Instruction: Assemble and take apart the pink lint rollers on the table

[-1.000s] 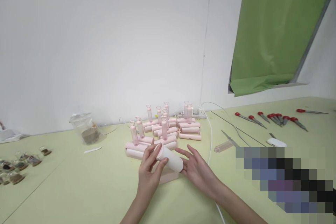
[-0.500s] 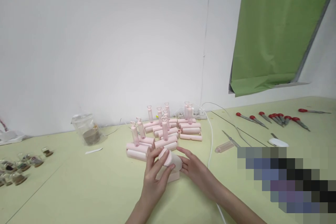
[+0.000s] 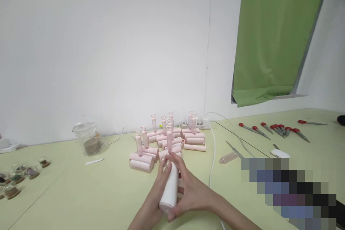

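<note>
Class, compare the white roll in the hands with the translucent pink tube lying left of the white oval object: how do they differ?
The white roll looks opaque; the translucent pink tube is partly see-through. The white roll looks thicker than the translucent pink tube. The left hand and right hand hold the white roll, while the translucent pink tube lies on the table. Both are elongated.

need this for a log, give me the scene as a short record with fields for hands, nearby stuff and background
left hand: on the left side of a white roll
right hand: on its right side, thumb by the near end
beyond: pink rollers, upright pink tubes
right: red-handled tools
left: plastic bag
background: white wall, green sheet
</note>
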Demonstrator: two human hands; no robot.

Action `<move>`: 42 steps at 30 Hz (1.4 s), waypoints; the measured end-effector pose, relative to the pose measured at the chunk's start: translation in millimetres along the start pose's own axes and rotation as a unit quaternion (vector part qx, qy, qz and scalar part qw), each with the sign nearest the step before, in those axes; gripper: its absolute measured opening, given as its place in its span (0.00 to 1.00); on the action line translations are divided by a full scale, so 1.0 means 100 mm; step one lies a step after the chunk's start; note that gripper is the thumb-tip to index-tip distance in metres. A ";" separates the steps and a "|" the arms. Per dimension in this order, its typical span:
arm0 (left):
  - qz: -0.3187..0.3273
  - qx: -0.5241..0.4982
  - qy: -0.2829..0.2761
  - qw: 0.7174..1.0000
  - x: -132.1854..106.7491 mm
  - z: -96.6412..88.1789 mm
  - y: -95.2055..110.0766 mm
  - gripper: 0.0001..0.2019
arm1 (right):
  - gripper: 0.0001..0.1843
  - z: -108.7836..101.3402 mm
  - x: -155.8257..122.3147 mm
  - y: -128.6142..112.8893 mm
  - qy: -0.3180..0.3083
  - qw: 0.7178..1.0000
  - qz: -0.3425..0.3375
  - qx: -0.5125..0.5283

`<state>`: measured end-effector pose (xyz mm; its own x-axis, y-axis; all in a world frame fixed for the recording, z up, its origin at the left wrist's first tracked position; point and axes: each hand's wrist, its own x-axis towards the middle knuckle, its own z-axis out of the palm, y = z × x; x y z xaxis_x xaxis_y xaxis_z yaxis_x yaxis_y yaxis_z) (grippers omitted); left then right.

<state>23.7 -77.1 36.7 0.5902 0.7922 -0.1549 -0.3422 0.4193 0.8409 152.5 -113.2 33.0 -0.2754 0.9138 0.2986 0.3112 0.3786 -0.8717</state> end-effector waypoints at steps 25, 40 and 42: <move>0.105 -0.085 0.159 0.978 0.18 -0.16 0.00 0.12 | 0.25 -0.95 0.28 0.48 0.264 0.945 0.150 -0.118; 0.131 -0.069 0.130 0.980 0.12 -0.03 -0.19 0.32 | 0.20 0.20 0.05 0.24 0.149 0.979 0.129 -0.045; 0.137 -0.048 0.123 0.982 0.10 -0.01 -0.18 0.30 | 0.19 0.21 0.04 0.22 0.160 0.975 0.131 -0.080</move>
<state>35.0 -76.0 18.8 0.2755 0.9594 -0.0605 -0.5370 0.2058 0.8181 139.2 -104.6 6.3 0.1224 0.9718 0.2014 0.4773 0.1202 -0.8705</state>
